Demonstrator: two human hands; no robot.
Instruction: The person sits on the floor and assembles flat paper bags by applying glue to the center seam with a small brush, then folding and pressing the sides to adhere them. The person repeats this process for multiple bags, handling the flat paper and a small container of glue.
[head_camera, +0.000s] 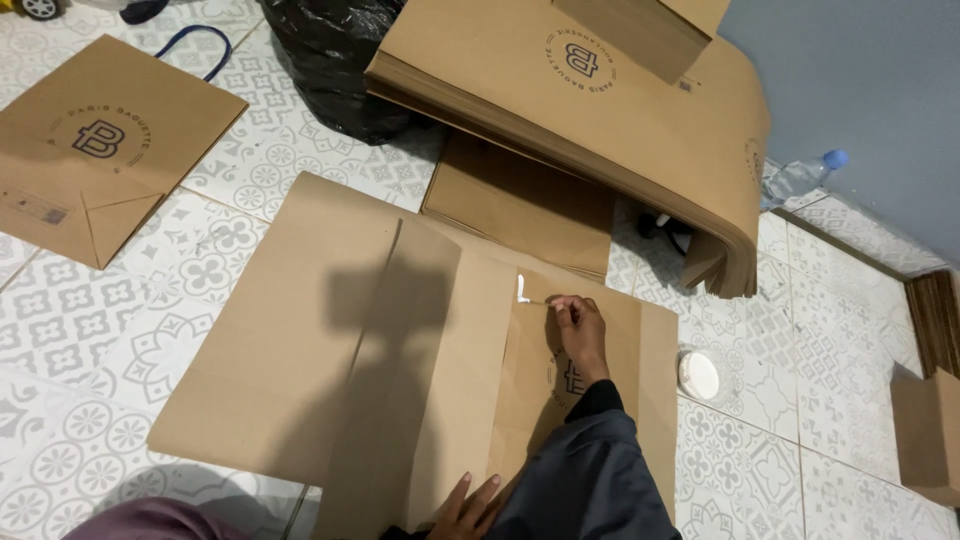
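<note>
On the tiled floor, the right hand (582, 335) pinches a thin glue stick (535, 301) in its fingers, spreading white glue (520, 289) on the flat paper bag (470, 380) that the open left hand (466, 510) presses down; a slip could smear glue.

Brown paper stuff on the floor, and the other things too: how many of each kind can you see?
Finished brown paper bag with blue handle: 1
Tall stack of flat brown paper sheets: 1
Flat brown paper sheet being glued: 1
Black plastic sack: 1
Clear plastic bottle with blue cap: 1
Round white tub: 1
Total: 6
</note>
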